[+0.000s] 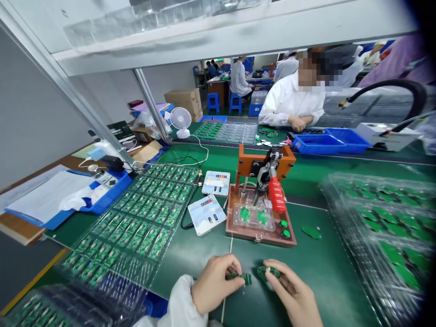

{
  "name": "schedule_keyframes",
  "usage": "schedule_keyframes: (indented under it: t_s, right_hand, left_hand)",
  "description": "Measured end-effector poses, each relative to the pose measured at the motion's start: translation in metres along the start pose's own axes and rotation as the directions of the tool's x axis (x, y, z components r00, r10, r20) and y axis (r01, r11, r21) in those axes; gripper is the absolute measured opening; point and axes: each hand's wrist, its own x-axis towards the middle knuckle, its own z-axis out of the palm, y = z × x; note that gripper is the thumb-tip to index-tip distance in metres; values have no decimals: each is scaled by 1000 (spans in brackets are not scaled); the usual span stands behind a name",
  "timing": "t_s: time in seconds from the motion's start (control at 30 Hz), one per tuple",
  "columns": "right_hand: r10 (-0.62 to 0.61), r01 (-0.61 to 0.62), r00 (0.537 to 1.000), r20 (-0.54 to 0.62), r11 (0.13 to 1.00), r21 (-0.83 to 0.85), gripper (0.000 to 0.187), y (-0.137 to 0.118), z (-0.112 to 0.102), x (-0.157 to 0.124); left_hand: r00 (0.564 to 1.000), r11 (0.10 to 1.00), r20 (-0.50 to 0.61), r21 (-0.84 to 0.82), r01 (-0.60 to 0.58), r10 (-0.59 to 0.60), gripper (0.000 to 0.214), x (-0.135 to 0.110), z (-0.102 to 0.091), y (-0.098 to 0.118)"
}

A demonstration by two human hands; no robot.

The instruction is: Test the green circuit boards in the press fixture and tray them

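Observation:
My left hand [216, 281] pinches a small green circuit board [246, 278] between thumb and fingers, low over the green bench top. Just to its right, apart from it, my right hand [294, 293] grips another green circuit board [261, 272] the same way; a small pale part shows on it by the thumb. Beyond both hands stands a test fixture with a wooden base [262, 238], an orange frame and a red-handled toggle clamp [277, 195]. Green boards [245, 214] show under its clear plate. One loose green board [311, 232] lies right of the fixture.
Left of the fixture sit two white display boxes [206, 214]. A clear tray of boards [143, 204] lies further left; stacked trays [391, 227] stand at right. Overhead runs a shelf [218, 43]. Across the bench sits a person in white [293, 100], near blue bins [318, 143].

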Motion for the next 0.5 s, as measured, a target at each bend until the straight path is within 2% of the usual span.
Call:
schedule_keyframes:
  t_s: [0.1, 0.17, 0.23, 0.3, 0.37, 0.43, 0.5]
  right_hand:
    - [-232, 229, 973, 15, 947, -227, 20, 4, -3, 10]
    - [-373, 380, 924, 89, 862, -336, 20, 6, -2, 15]
    - [-441, 468, 883, 163, 792, -391, 24, 10, 0, 16]
    - [-426, 474, 880, 208, 788, -393, 27, 13, 3, 14]
    - [-352, 416, 906, 233, 840, -348, 32, 15, 5, 10]
    - [-252, 330, 929, 272, 897, -294, 43, 15, 5, 7]
    - [-170, 261, 929, 329, 930, -258, 59, 13, 2, 6]
  left_hand:
    - [981, 953, -79, 262, -152, 178, 22, 7, 5, -3]
    - [944, 874, -91, 414, -254, 317, 34, 11, 11, -7]
    - [904, 803, -96, 506, -315, 416, 37, 14, 17, -11]
    - [871, 760, -99, 541, -359, 482, 31, 17, 22, -15]
    - [854, 757, -90, 516, -400, 512, 25, 18, 26, -19]
    - [859, 783, -75, 457, -422, 506, 24, 19, 27, -21]
    - [874, 815, -61, 397, -422, 483, 31, 20, 27, -21]
